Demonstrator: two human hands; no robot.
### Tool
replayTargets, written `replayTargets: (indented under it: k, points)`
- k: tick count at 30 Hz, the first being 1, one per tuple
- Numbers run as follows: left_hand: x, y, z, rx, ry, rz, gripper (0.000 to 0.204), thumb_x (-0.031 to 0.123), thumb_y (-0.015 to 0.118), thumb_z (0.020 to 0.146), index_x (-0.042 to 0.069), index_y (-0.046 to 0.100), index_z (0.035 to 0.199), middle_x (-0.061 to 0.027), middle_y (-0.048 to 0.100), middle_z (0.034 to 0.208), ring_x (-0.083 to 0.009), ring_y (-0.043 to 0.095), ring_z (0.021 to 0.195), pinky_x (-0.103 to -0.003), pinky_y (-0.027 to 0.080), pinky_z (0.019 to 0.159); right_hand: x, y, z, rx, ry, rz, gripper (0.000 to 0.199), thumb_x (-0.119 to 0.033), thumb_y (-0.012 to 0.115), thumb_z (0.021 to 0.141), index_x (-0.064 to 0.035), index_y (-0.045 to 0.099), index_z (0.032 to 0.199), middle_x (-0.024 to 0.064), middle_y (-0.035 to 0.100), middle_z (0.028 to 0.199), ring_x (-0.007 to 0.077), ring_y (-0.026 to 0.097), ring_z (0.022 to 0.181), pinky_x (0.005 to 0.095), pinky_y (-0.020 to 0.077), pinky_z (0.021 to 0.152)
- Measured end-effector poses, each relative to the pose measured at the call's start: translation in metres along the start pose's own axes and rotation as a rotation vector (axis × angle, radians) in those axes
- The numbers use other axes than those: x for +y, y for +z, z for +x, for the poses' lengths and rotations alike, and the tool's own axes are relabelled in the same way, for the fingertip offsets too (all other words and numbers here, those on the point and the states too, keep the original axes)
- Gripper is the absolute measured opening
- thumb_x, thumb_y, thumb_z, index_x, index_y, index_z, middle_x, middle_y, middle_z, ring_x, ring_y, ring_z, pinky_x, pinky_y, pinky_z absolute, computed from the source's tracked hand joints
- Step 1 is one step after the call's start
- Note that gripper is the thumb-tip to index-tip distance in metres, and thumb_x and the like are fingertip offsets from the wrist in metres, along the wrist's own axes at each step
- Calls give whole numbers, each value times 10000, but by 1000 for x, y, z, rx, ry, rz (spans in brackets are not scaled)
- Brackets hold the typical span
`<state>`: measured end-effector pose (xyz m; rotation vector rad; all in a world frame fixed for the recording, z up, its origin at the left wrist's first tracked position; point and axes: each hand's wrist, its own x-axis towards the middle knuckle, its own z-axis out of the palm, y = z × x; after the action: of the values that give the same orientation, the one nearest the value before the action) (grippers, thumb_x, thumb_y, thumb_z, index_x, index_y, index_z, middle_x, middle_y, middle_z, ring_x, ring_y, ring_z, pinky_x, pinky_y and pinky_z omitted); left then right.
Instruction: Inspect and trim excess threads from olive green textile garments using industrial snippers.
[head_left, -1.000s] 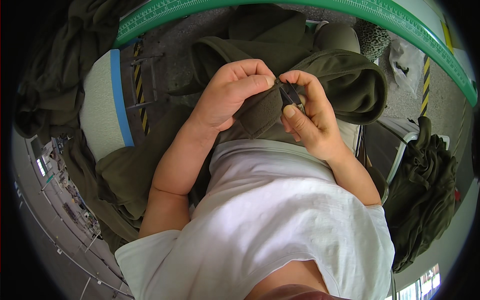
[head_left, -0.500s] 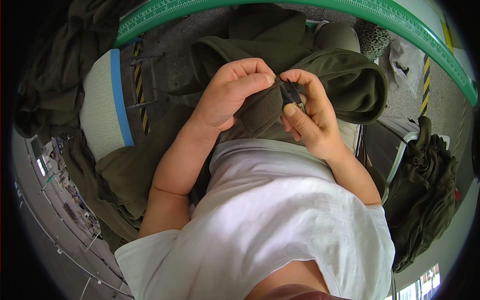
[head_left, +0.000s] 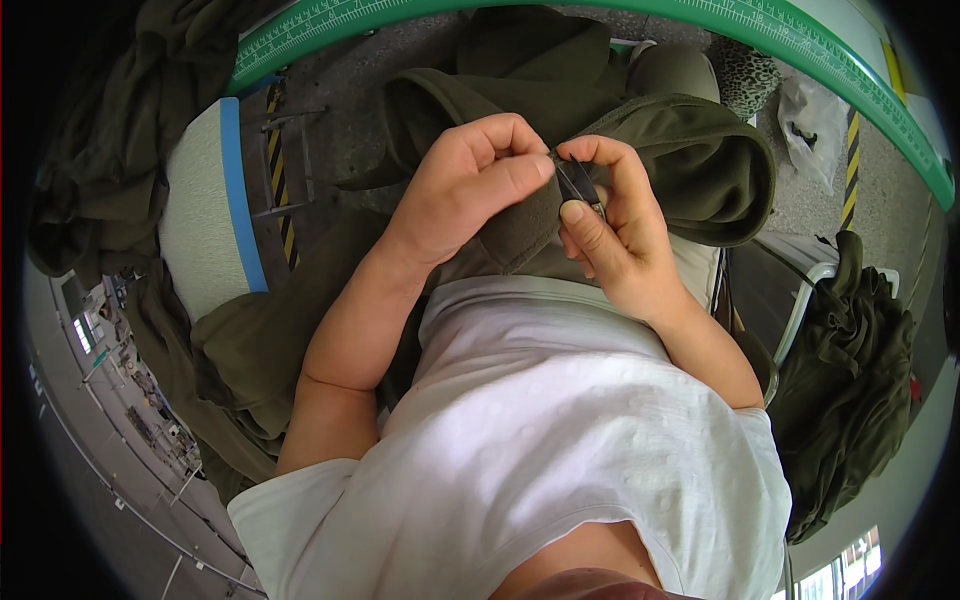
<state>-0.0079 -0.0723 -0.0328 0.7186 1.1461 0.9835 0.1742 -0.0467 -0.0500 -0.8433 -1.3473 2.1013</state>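
Observation:
Over my lap lies a dark olive-green fleece garment [head_left: 520,238], one corner raised between my hands. My left hand [head_left: 455,190] is closed, thumb and forefinger pinching the edge of that corner. My right hand [head_left: 632,235] is closed round a small pair of dark thread snips [head_left: 580,188]. Their blades point up and left, at the cloth edge beside my left thumb. The right forefinger curls over near the blade tips. Whether the tips touch a thread is too small to tell.
A green ruler-marked strip [head_left: 330,28] arches across the far side. At left stands a pale padded surface with a blue edge [head_left: 240,200]. More olive cloth is heaped at far left [head_left: 110,120] and over a metal frame at right [head_left: 850,370]. A clear plastic bag [head_left: 812,125] lies beyond.
My left hand has turned slightly and its pinch has shifted a little to the right. The snips' blades show more plainly between my hands. The rest of the garment lies nearly as before.

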Motion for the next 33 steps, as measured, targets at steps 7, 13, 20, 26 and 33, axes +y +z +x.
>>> replayTargets:
  k: [7,13,20,26,33]
  points:
    - [7,2,2,60,92,272,129,112,578,902,10,592,824,43,559,732,-14,490,684,-192,407,600,-6,3,1,62,-9,-98,381,-59,499,948,-72,308,1278,29,540,727,35,441,535,163,329,453]
    - [12,5,1,97,160,502,179,131,548,930,-8,568,818,14,503,658,-39,432,632,-217,378,568,-6,4,-2,107,-32,-57,361,-56,494,949,-71,301,1254,43,550,728,46,426,496,170,329,448]
    - [10,9,0,141,186,543,198,136,521,941,-20,549,822,-18,475,644,-75,415,610,-249,370,557,-13,6,-4,85,38,137,331,-50,485,951,-69,302,1227,54,553,728,64,424,488,182,332,442]
    - [9,13,-2,181,267,659,190,123,518,937,-21,538,814,-58,487,652,-138,449,593,-275,384,560,-11,10,-7,93,39,215,332,-44,467,956,-67,295,1238,63,551,737,74,432,501,186,342,454]
    - [6,14,-3,219,397,771,128,83,551,906,-6,544,815,-80,511,660,-182,490,597,-296,399,554,-11,11,-8,80,33,219,355,-48,465,957,-68,277,1257,66,548,751,74,429,515,186,347,462]
